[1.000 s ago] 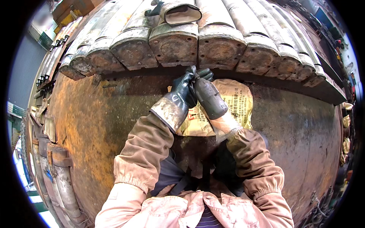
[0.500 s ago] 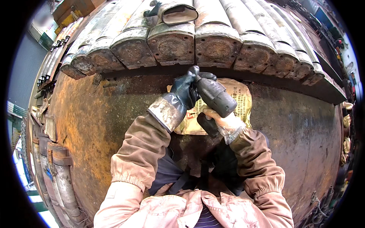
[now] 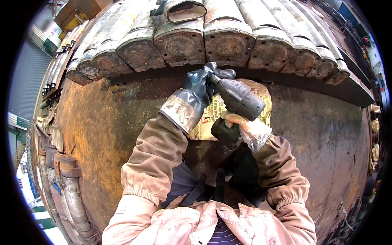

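A dark cordless impact wrench [image 3: 241, 97] is held between my two hands, its nose pointing up and to the left. My left hand [image 3: 199, 86], in a black rubber glove with a dirty pale cuff, is closed around the nose end; its fingers hide the tip. Wearing a thin clear plastic glove, my right hand [image 3: 245, 125] grips the handle, just above the dark battery block [image 3: 225, 133]. Underneath the tool lies a yellow printed sack [image 3: 261, 90], partly covered by my hands.
Along the far side runs a row of heavy metal cylinders [image 3: 179, 45] with rusty flat ends. A loose glove [image 3: 185, 12] rests on top of them. The rusty steel tabletop [image 3: 110, 134] spreads around me. More pipes [image 3: 73, 196] stand at the left edge.
The wrench has swung slightly, its rear shifting right and its nose rising a little. Both hands have moved with it, still gripping. The view has also shifted slightly.
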Tool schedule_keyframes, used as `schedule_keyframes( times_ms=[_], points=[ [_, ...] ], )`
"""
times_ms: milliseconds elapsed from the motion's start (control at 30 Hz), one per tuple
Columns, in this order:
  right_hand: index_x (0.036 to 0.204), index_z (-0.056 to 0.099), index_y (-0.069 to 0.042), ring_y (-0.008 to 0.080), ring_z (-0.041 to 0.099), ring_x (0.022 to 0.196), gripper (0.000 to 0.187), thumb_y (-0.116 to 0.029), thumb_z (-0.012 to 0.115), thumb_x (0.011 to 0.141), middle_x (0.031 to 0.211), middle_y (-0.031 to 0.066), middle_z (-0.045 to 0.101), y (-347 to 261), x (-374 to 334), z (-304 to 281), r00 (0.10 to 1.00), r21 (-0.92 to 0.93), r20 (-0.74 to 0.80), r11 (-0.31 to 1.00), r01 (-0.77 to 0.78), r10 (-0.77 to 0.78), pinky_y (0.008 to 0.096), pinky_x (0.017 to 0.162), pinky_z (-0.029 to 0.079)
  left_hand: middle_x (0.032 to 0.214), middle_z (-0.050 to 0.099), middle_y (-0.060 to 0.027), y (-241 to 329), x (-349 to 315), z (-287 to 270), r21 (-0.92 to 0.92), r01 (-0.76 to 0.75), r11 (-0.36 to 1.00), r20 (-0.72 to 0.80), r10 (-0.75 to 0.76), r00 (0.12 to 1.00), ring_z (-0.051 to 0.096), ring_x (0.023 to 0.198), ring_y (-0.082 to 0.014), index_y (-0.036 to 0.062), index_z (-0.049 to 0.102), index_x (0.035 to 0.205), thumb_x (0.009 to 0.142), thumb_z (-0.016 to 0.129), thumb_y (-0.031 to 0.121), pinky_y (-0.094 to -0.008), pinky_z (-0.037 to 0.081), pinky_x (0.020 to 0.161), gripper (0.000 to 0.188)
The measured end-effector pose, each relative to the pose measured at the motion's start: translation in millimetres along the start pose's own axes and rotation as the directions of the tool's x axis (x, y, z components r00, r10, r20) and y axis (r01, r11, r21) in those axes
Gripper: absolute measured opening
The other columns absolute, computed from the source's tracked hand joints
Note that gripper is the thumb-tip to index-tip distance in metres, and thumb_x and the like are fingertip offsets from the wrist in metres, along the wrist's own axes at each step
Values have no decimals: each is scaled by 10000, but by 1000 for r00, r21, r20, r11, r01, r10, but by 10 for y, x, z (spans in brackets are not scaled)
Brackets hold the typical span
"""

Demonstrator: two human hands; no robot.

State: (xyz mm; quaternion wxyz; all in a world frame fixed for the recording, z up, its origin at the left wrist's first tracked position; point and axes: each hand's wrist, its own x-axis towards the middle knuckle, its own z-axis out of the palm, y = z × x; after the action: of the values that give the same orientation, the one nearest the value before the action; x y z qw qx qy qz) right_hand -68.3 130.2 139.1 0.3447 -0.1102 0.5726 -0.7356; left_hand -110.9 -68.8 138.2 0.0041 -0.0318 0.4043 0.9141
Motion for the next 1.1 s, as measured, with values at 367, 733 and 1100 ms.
schedule_keyframes(
  times_ms=[367, 733, 1100],
  points=[
    [1169, 585, 39, 137, 514, 721, 300, -24, 637, 881, 801, 49, 557, 154, -137, -119, 998, 153, -24, 986, 63, -60, 269, 702, 428, 1032, 720, -191, -1, -82, 134, 324, -85, 942, -263, 176, 949, 706, 885, -246, -68, 695, 990, 1024, 496, 229, -346, 583, 816, 359],
    [1010, 596, -17, 119, 503, 675, 155, -50, 651, 869, 749, 20, 531, -13, 231, 189, 975, -51, -43, 975, 216, -218, 266, 664, 412, 1291, 594, -229, 279, -201, -1012, 775, 74, 627, -338, 313, 888, 605, 1159, -251, -120, 434, 1372, 772, 859, 222, -355, 507, 973, 811],
    [1027, 604, -27, 104, 464, 601, 158, -62, 655, 882, 689, 2, 513, 41, 1412, 1221, 934, -231, -37, 912, 338, -355, 281, 563, 379, 1217, 644, -238, 1063, -804, -1341, 118, -213, 970, -557, 243, 794, 632, 1142, -358, -7, 536, 1312, 885, 743, 298, -416, 508, 987, 564]
  ],
)
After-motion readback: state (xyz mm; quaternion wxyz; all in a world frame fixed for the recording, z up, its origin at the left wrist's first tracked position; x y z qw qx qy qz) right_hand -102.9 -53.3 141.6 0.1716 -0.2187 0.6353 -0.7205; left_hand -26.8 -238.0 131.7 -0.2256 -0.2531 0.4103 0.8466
